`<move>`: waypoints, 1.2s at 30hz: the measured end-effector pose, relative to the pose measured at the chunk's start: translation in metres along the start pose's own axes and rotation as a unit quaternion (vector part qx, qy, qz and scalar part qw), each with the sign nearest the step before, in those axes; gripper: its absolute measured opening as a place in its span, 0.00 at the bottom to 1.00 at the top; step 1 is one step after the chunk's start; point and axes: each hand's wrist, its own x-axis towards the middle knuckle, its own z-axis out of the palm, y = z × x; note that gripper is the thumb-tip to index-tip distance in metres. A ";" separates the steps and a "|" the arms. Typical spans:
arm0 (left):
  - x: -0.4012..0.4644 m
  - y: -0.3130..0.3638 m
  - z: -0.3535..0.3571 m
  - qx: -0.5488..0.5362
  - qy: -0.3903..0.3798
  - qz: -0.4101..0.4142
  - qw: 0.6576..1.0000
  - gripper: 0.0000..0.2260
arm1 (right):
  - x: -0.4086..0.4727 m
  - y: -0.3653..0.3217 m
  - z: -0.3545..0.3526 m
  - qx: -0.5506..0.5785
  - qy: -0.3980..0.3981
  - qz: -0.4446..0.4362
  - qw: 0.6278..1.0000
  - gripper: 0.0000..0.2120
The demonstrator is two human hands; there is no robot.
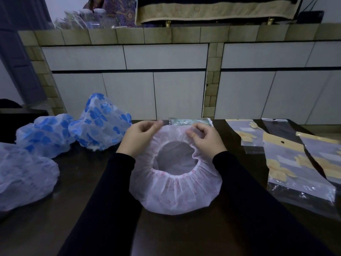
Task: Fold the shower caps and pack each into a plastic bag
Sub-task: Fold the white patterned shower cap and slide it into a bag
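Pink-printed shower cap [175, 191] lying flat on dark table [88, 182], centre of view, elastic opening facing up. Pinched at the far rim by both hands: left hand [139, 138] gripping the gathered edge at the upper left, right hand [204, 140] gripping it at the upper right, fingers of each curled round the thin film. Near half of the cap resting on the tabletop between the two dark sleeves [114, 191].

Folding step in hand, judged from the grip: far edge taken up, probably for drawing toward the near edge to halve the cap. Fold not yet made; cap still fully round.

Next move calls for bringing the far rim evenly over the opening, keeping both pinches level so the elastic does not bunch, then pressing out trapped air before a second fold.

Waiting to the left, well apart from the hands: blue-flowered caps [77, 130], puffed up, unfolded, and a paler one [24, 174] at the table's left edge. Spread to the right: plastic bags [295, 163] with yellow headers, overlapping one another, none yet in hand. Just beyond the cap, something greenish [184, 121] on the table, too blurred to name.
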 end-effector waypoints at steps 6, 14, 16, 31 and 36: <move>0.005 -0.009 0.004 0.094 0.082 0.014 0.992 0.11 | 0.000 -0.004 0.006 -0.054 0.096 -0.040 0.993 0.06; 0.009 -0.010 0.009 0.143 0.099 0.035 0.984 0.03 | 0.008 0.001 0.003 -0.190 0.106 -0.015 0.976 0.08; 0.007 -0.008 0.011 0.129 0.128 0.049 0.982 0.04 | 0.011 0.003 0.003 -0.270 0.112 -0.001 0.956 0.11; -0.037 -0.017 0.031 0.433 -0.277 -0.063 0.855 0.45 | -0.028 0.012 0.001 -0.493 -0.213 0.086 0.839 0.33; -0.027 -0.005 0.022 0.261 0.009 0.008 0.965 0.15 | -0.025 0.002 -0.020 -0.416 -0.195 0.074 0.885 0.34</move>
